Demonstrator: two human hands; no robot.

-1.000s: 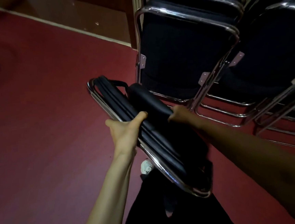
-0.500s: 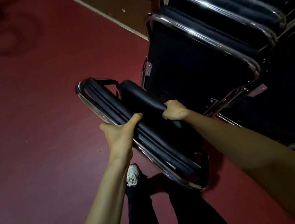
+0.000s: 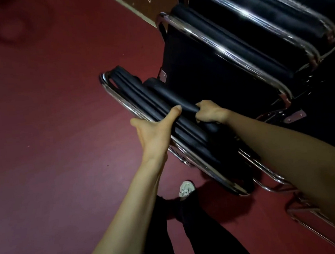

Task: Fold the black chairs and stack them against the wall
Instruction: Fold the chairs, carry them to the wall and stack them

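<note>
Folded chair (image 3: 203,150) was held flat-packed in both hands, slanting from upper left to lower right across mid-view, chrome frame on its L side & black padding on its R. It sat just in front of the stacked chairs (image 3: 226,46), upper end near the front one; couldn't tell if they touched. Couldn't tell either whether its low end met the floor (image 3: 52,137).

L hand (image 3: 155,134) gripped the frame side abt midway: thumb laid across the black padding, other fingers wrapped under the chrome tube & out of sight. R hand (image 3: 210,114) gripped the rolled padded edge on the far side, fingers curled tight round it, knuckles up. Hands were near each other w/ only padding btwn them.

Stacked chairs leaned in a row at upper right, chrome tubes shining, black backs twd the camera, beside the wall (image 3: 146,5) w/ its pale skirting. Floor was dark red. Below the arms: black trousers (image 3: 161,228) & one white shoe (image 3: 186,188) on the floor.
</note>
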